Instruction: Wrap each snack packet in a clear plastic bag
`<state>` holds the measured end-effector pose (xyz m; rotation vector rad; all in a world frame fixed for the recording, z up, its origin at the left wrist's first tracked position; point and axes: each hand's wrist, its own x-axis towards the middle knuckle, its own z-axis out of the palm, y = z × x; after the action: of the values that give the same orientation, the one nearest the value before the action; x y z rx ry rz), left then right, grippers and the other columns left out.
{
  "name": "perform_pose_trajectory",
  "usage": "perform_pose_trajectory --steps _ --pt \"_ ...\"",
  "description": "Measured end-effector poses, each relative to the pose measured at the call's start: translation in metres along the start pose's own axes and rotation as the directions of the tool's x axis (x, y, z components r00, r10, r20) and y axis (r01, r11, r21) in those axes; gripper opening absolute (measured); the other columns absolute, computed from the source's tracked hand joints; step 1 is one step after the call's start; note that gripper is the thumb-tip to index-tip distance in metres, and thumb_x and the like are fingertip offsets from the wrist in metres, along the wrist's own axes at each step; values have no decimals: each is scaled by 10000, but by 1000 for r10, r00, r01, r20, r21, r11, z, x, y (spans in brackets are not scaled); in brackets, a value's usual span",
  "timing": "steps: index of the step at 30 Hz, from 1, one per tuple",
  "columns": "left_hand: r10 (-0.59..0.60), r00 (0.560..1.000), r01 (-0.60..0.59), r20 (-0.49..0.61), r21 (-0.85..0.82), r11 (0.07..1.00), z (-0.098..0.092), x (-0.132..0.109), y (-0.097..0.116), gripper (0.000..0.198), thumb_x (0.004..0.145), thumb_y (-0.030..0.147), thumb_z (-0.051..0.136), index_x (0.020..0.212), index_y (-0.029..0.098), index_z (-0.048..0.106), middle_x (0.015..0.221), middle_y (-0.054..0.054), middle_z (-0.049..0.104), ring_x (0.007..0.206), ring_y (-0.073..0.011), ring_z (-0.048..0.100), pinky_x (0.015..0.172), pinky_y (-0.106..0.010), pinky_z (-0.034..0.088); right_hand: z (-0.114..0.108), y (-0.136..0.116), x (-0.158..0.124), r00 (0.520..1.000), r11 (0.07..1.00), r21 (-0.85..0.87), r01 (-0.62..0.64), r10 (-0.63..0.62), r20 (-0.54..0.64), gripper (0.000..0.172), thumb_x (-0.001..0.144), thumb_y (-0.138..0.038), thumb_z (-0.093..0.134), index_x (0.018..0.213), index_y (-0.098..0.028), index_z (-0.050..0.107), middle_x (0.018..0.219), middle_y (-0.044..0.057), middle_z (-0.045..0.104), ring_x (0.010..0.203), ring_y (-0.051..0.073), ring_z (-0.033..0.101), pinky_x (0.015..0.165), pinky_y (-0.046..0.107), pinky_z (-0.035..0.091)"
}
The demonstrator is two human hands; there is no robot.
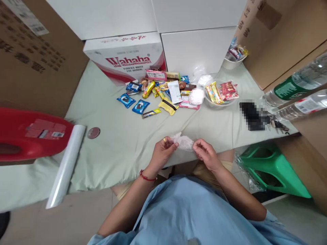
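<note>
The crumpled plastic [185, 143] between the left hand [163, 151] and right hand [207, 154] is indistinct; it appears to be thin film, but its folds cannot be resolved. Print on the white sachet [174, 92] is too small to read. Pixelation masks the black object [251, 115]. The right edge crops the green-labelled bottle [288, 88]; the left edge crops the red plastic item [22, 117]. The blue shirt [191, 207] extends beyond the bottom edge.

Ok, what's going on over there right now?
The person's left hand and right hand hold crumpled clear plastic between them, near the front edge of the cloth-covered table. Beyond the hands, wrapped snacks lie in a loose pile, and a clear bowl to its right holds more packets.
</note>
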<state>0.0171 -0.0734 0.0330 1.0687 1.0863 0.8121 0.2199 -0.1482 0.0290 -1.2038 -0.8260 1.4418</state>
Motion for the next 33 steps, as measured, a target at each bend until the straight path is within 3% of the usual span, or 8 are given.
perform_pose_trajectory --steps 5,8,13,19,22,24,28,33 --pt "-7 1000 7 2 109 994 -15 -19 -12 422 747 564 838 794 204 623 698 34 585 640 -117 481 627 -249 394 17 -2 8 916 794 -485 366 -398 38 205 884 -359 783 1064 -307 701 1086 51 627 682 155 517 662 319 483" --pt "53 993 -64 105 105 992 -15 -25 -13 470 770 636 802 809 196 641 741 10 602 712 -142 511 686 -269 416 28 0 19 888 679 -578 452 -404 220 121 962 -350 671 1063 -320 731 1099 77 656 911 236 641 829 389 531" --pt "87 994 -92 68 64 994 -21 -27 -11 544 892 704 639 709 193 610 680 7 567 684 -140 478 682 -278 403 37 -1 29 874 707 -515 485 -390 289 140 1003 -338 619 1008 -311 756 1007 66 700 908 233 652 832 383 524" --pt "73 974 -105 -213 -147 984 -31 -22 -31 502 861 692 690 756 208 607 652 25 562 656 -130 481 658 -265 398 32 6 27 982 956 -251 154 -177 -71 182 902 -447 766 915 -270 727 732 -19 573 581 128 414 519 249 361" --pt "73 970 -116 -232 -177 977 -33 -19 -38 508 883 698 660 758 212 578 655 31 550 643 -123 457 648 -259 388 24 11 22 994 995 -76 -61 54 -93 336 819 -532 821 873 -241 663 676 -56 473 513 92 285 434 222 229" --pt "76 970 -120 -231 -184 976 -33 -17 -41 505 893 687 657 754 209 575 659 33 542 636 -119 434 637 -256 375 18 10 18 993 982 -171 -76 60 -98 368 821 -552 811 922 -233 659 680 -58 468 521 95 300 445 226 246" --pt "82 975 -119 -204 -178 977 -35 -18 -43 506 870 688 684 749 209 578 675 26 547 666 -130 460 659 -263 395 12 -3 12 943 795 -574 196 -313 -111 365 897 -507 755 1133 -238 680 861 9 599 664 150 474 635 300 463" --pt "83 984 -108 -160 -151 983 -37 -22 -44 483 868 650 711 732 204 586 675 20 551 670 -134 466 654 -265 393 30 -19 26 836 518 -686 512 -486 257 231 958 -415 711 1131 -262 727 1144 99 682 1049 260 606 921 418 513"
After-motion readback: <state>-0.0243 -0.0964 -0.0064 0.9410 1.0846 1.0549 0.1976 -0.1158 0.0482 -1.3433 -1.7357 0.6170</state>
